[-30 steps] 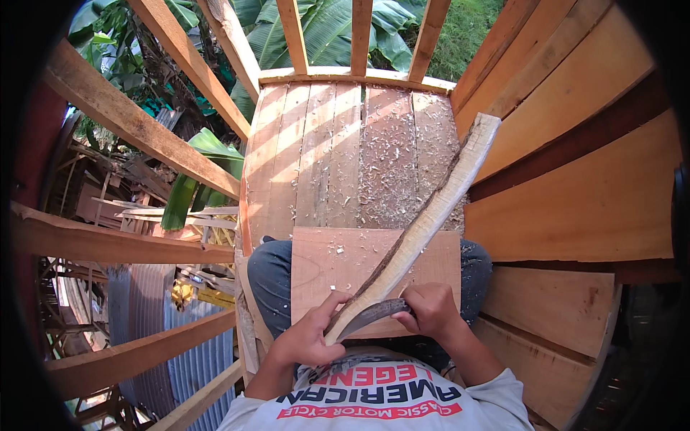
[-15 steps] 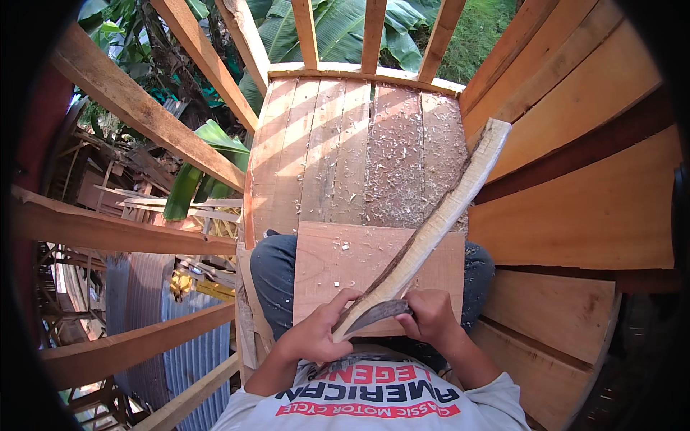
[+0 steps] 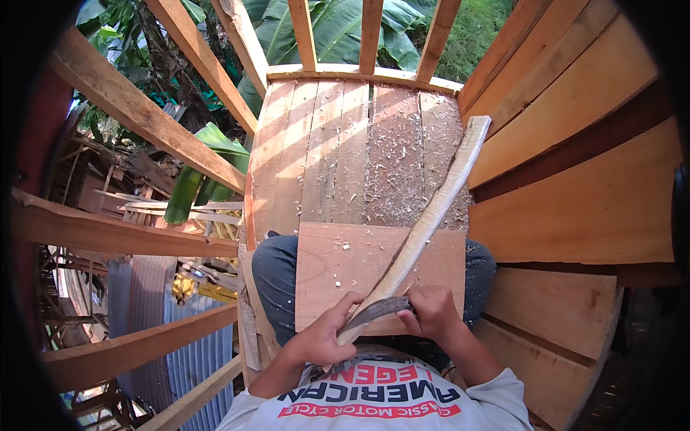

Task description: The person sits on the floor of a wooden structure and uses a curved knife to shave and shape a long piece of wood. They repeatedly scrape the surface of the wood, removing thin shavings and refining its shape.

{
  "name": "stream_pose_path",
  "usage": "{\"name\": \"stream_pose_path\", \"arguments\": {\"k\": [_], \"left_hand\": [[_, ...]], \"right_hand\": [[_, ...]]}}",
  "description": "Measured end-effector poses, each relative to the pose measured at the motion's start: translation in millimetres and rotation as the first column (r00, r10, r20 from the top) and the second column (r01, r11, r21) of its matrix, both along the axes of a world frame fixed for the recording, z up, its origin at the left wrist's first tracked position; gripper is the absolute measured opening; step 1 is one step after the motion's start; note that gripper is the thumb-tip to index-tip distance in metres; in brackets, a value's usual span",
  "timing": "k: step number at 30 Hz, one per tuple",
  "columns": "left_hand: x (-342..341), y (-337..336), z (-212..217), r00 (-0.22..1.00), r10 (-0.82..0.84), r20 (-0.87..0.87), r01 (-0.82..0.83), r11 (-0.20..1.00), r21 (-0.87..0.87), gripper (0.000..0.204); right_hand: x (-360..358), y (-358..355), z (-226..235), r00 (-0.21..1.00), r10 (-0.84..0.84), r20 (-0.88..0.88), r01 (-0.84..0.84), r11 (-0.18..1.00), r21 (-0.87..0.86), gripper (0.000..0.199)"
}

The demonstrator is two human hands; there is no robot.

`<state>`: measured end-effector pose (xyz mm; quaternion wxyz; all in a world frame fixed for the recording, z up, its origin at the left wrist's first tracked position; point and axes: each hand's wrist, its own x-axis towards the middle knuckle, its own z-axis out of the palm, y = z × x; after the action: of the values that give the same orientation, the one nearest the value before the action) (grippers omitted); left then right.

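A long, slightly crooked piece of wood (image 3: 430, 215), pale on its face with dark bark along one edge, slants from my waist toward the far right. My left hand (image 3: 325, 336) is closed round its near end. My right hand (image 3: 433, 310) grips one end of a curved dark blade (image 3: 379, 309), which lies across the wood close to my left hand. The blade's other end reaches the left fingers; whether they hold it too I cannot tell. Beneath the wood, a flat reddish board (image 3: 330, 269) rests across my lap.
Pale shavings (image 3: 395, 151) are scattered over the plank floor (image 3: 287, 172) ahead. Wooden rails (image 3: 144, 115) rise at the left and far side; plank boards (image 3: 575, 201) wall the right. Below on the left are corrugated sheets (image 3: 198, 359) and scrap timber.
The far end of the wood has swung a little left. The blade and my right hand have shifted slightly relative to the wood, while my left hand keeps its grip.
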<state>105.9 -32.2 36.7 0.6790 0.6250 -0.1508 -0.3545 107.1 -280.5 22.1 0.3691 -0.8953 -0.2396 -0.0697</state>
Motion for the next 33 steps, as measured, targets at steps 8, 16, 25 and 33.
{"name": "stream_pose_path", "arguments": {"k": [8, 16, 25, 33], "left_hand": [[2, 5, 8, 0.988, -0.010, -0.151, 0.012, 1.000, 0.012, 0.076], [4, 1, 12, 0.988, -0.039, -0.148, 0.044, 0.999, 0.032, 0.075], [0, 2, 10, 0.972, -0.020, -0.235, 0.035, 0.998, 0.057, 0.078], [-5, 4, 2, 0.988, -0.012, -0.155, 0.016, 1.000, 0.022, 0.074]], "right_hand": [[6, -7, 6, 0.999, 0.043, 0.032, -0.040, 0.996, -0.080, 0.037], [5, -3, 18, 0.999, 0.030, 0.015, -0.029, 0.998, -0.049, 0.036], [27, -23, 4, 0.877, -0.407, -0.255, 0.460, 0.866, 0.198, 0.040], [24, -29, 0, 0.864, -0.394, -0.314, 0.470, 0.854, 0.222, 0.040]]}}
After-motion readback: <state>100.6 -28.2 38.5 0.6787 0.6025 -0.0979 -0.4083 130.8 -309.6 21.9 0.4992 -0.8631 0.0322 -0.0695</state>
